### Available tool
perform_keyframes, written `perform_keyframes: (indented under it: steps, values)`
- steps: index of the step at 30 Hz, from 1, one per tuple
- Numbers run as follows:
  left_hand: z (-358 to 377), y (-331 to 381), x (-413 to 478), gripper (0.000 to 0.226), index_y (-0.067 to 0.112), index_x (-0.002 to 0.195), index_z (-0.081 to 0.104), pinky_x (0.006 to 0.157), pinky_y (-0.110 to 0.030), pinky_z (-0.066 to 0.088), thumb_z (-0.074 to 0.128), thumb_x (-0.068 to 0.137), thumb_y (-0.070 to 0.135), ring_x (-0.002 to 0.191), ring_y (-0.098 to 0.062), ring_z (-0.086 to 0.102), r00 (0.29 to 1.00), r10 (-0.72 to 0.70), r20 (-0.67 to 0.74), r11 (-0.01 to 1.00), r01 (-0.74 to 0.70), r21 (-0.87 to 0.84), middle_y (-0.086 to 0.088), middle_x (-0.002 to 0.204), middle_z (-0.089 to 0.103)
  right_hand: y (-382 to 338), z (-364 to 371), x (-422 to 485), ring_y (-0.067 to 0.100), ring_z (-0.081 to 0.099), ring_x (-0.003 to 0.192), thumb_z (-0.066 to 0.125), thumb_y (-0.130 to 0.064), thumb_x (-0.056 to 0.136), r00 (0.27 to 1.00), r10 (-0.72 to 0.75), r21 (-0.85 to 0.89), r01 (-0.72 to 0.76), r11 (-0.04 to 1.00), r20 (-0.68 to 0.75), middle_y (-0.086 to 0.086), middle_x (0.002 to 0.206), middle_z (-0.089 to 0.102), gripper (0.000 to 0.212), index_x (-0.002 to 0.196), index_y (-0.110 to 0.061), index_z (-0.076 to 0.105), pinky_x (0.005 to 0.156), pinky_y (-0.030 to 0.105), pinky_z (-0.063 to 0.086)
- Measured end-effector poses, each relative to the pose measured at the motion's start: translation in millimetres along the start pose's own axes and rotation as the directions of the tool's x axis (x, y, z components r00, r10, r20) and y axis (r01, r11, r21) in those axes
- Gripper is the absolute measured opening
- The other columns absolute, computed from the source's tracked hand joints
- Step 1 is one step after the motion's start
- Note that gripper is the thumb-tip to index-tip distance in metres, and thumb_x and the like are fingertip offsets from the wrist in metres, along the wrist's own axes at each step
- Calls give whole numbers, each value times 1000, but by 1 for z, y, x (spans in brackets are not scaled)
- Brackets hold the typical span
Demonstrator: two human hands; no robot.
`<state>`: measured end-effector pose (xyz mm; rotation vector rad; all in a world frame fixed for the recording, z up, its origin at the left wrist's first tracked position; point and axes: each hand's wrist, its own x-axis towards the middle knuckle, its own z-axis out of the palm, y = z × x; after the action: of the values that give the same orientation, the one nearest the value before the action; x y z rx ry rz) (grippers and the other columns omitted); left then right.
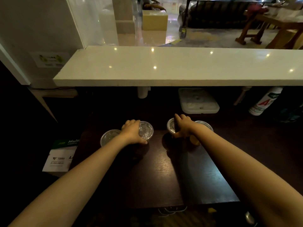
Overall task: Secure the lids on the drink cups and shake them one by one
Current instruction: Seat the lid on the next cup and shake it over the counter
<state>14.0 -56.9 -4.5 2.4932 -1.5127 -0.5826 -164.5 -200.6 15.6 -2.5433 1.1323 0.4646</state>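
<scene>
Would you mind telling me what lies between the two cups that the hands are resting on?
Nothing: the head view shows bare dark table between the left cup and right cup.

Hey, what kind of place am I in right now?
Probably behind the counter of a drink shop or cafe. A raised white serving counter faces a seating area with a wooden table, and both hands, left hand and right hand, rest on lidded clear plastic cups on the dark worktop.

near tabletop (pixel 172 174) open, counter slab (pixel 164 71) overhanging
</scene>
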Motion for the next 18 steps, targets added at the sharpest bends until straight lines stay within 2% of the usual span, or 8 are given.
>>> perform_keyframes:
  steps: [3,6,9,12,14,16,18]
  values:
    - [7,-1,-11,110,13,146,21,112,-37,22,81,59,46,138,-25,23,1000,19,18,999,-18,-28,-5,147,30,-13,-3,-12,32,7,146,64,-51,79,983,-138,72,147,987,-117,13,159,4,100,150,-13,4,117,42,17]
    - [15,-3,-31,109,14,146,19,113,-37,23,79,62,46,138,-23,21,999,39,13,999,-39,-12,-3,148,28,-37,12,-24,26,13,146,53,-45,89,927,-313,208,355,911,-207,10,158,13,77,149,-13,16,117,36,15]
    - [23,-9,-60,106,16,147,16,114,-35,22,78,65,44,140,-20,17,997,75,18,994,-73,-76,0,151,23,-67,42,-35,21,20,144,45,-37,96,917,-368,376,398,837,-152,10,156,23,62,147,-10,22,114,27,16]
    - [39,-13,-90,97,17,149,9,118,-38,16,69,77,43,145,-19,5,997,72,16,949,-63,-307,-1,157,8,-91,76,-38,20,36,136,42,-25,98,924,-341,571,378,729,-175,12,147,39,48,142,-6,34,104,17,24]
    - [54,-9,-102,81,17,149,10,117,-35,16,59,87,36,145,-17,7,996,-20,-91,861,-29,-508,-1,158,7,-100,96,-38,19,47,126,42,-19,98,932,-244,672,362,647,-267,11,136,50,38,134,-8,46,96,11,31]
    - [67,-2,-107,63,19,148,17,115,-33,24,47,94,31,143,-16,19,966,-182,-181,706,0,-708,-1,155,17,-103,110,-37,15,54,117,43,-15,97,925,-145,736,369,567,-352,7,127,58,32,127,-11,55,89,5,35]
    - [77,6,-105,50,20,145,26,108,-28,31,38,98,29,137,-13,30,919,-332,-212,548,5,-836,-1,152,27,-105,119,-38,10,57,111,46,-15,96,924,-87,799,367,476,-372,3,123,61,30,123,-16,58,89,5,39]
